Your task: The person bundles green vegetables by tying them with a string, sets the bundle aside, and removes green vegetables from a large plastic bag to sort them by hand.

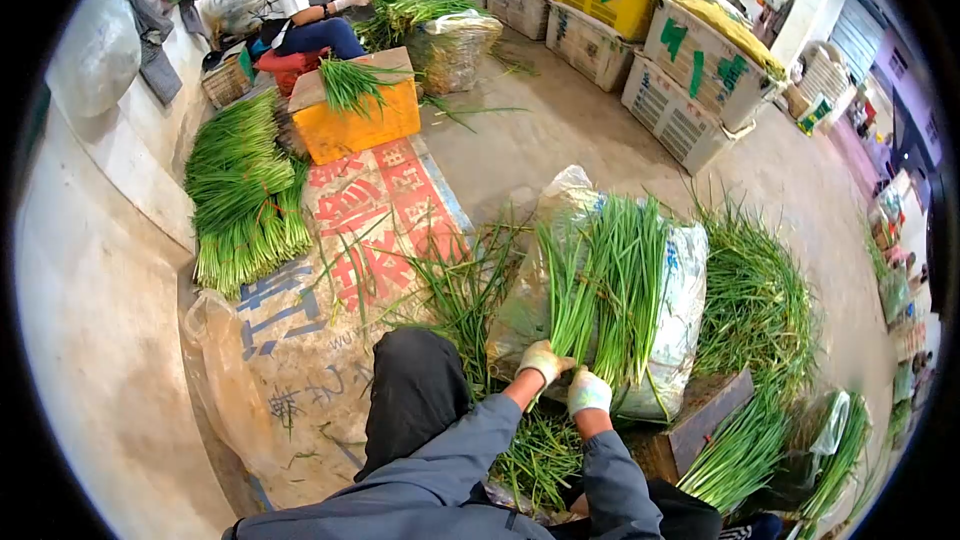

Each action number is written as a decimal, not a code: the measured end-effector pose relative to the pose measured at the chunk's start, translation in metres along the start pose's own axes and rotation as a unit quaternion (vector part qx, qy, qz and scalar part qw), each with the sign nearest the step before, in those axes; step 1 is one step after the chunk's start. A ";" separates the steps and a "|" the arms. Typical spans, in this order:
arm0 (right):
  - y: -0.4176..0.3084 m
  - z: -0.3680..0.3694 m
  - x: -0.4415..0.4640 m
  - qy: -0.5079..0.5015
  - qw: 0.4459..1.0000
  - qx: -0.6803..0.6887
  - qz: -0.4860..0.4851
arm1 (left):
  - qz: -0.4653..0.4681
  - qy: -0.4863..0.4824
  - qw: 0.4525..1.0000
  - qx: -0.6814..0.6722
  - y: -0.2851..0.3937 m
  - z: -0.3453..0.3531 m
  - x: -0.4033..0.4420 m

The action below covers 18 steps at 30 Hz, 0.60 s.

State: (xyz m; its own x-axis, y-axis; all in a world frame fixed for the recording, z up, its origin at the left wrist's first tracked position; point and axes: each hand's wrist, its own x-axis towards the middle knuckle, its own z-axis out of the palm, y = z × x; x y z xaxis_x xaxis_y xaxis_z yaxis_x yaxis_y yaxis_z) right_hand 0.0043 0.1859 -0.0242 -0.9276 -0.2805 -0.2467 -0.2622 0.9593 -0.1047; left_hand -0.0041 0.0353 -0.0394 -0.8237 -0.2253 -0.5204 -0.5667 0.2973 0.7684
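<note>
Brown floor (570, 130) runs through a big room. Gloved fingers of the left hand (541, 364) and right hand (590, 393) touch the low ends of long green stalks (625, 275); I can't tell if they pinch. Those stalks lie on a white sack (684, 285). More greens (755, 300) are piled beside it.

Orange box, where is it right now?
In the head view, the orange box stands upper left of centre, at the far end of the red-lettered sheet, right of the stacked green bundles.
</note>
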 end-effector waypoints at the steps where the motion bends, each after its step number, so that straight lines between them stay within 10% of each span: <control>1: -0.001 -0.004 0.001 0.002 1.000 -0.003 -0.004 | 0.049 0.041 0.997 0.044 -0.008 0.014 0.004; 7: -0.006 -0.022 -0.007 -0.057 0.981 0.185 -0.017 | -0.043 -0.139 0.984 -0.102 -0.006 0.005 0.009; 10: -0.013 -0.034 -0.028 -0.071 0.970 0.212 -0.092 | 0.004 -0.016 0.993 0.118 -0.008 -0.001 0.018; 11: -0.015 -0.041 -0.035 -0.095 0.975 0.163 -0.116 | -0.021 -0.136 0.960 -0.245 -0.034 0.012 0.038; 15: -0.018 -0.019 -0.067 -0.013 0.968 0.204 -0.148 | -0.070 -0.100 0.971 -0.204 -0.006 -0.024 0.016; 18: -0.020 -0.013 -0.112 -0.194 0.942 0.163 -0.222 | -0.022 -0.080 0.953 -0.293 0.002 -0.052 -0.011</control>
State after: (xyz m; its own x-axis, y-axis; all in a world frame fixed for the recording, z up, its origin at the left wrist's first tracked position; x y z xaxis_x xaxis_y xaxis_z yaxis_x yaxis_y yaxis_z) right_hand 0.1104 0.1984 0.0181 -0.5624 -0.7027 -0.4357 -0.4472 0.7017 -0.5546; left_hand 0.0049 -0.0096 -0.0130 -0.8183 -0.0676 -0.5709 -0.5318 -0.2879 0.7964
